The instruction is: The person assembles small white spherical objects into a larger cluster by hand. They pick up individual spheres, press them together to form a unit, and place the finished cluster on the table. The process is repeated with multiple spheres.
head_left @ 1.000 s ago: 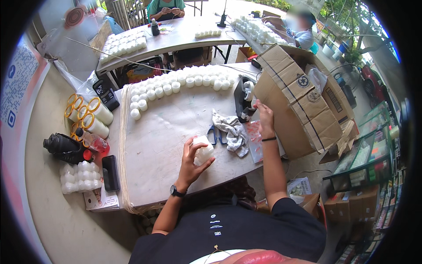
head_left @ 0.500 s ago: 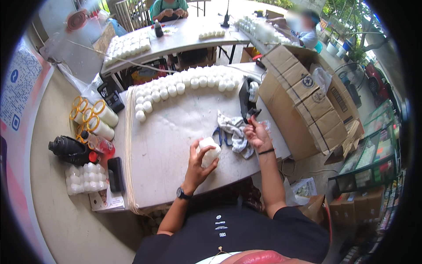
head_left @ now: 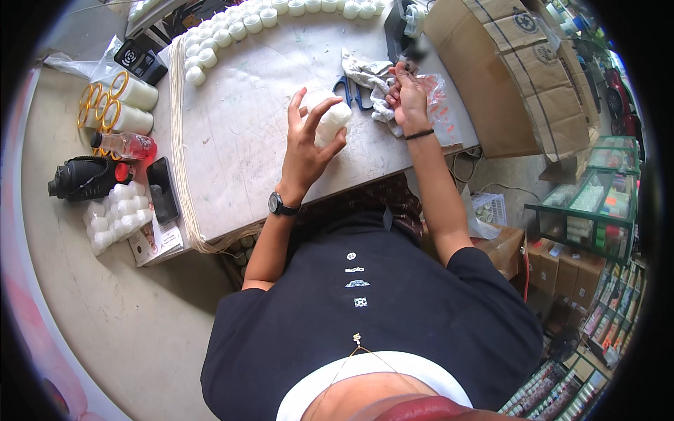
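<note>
Right hand [head_left: 407, 95] in crumpled cloth [head_left: 375, 84] — its grasp unclear.

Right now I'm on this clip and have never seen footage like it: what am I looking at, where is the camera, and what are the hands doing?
There is no machine here: a person works with bare hands. The single picture comes from a wide fisheye camera worn on the person's head, looking down, so straight edges bend near the rim. The left hand, with a wristwatch, holds a small white cylinder above the white table. The right hand rests on a crumpled cloth beside blue-handled scissors. A row of white cylinders lines the table's far edge. A cardboard box stands to the right; a pink bottle and a phone lie to the left.
</note>
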The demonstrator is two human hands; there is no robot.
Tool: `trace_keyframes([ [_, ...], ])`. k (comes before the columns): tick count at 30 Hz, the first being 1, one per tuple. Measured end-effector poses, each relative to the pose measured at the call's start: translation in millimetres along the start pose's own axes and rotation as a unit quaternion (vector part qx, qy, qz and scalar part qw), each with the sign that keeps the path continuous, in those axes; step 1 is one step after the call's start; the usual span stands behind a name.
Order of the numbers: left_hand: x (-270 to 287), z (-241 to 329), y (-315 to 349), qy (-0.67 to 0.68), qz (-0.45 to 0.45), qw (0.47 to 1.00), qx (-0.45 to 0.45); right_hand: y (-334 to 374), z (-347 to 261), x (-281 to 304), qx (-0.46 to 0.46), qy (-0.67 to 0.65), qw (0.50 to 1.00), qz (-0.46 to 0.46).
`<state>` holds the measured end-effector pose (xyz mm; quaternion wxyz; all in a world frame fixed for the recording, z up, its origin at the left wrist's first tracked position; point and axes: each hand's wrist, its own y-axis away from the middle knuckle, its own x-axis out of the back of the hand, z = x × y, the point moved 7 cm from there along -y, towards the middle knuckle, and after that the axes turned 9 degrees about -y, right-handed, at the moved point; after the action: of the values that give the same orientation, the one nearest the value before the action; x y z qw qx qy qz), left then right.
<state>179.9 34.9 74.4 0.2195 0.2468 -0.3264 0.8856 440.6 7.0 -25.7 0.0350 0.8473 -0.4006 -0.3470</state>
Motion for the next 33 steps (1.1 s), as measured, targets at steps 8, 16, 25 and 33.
trace_keyframes([
  [8,-4.2,-7.4,0.4,0.075,-0.028,0.996,0.028,114.9,11.0,-57.3,-0.149,0.046,0.978,-0.140],
  [16,-2.4,-0.3,-0.2,0.015,-0.030,0.999,-0.041,131.8,20.2,-63.6,-0.140,0.086,0.975,-0.149],
  [25,-3.4,-6.9,2.4,0.050,-0.021,0.998,-0.010,128.4,34.3,-59.2,-0.144,0.090,0.975,-0.145],
  [33,2.5,-26.9,1.2,0.068,-0.026,0.997,0.028,131.1,40.0,-59.0,-0.150,0.197,0.942,-0.225],
])
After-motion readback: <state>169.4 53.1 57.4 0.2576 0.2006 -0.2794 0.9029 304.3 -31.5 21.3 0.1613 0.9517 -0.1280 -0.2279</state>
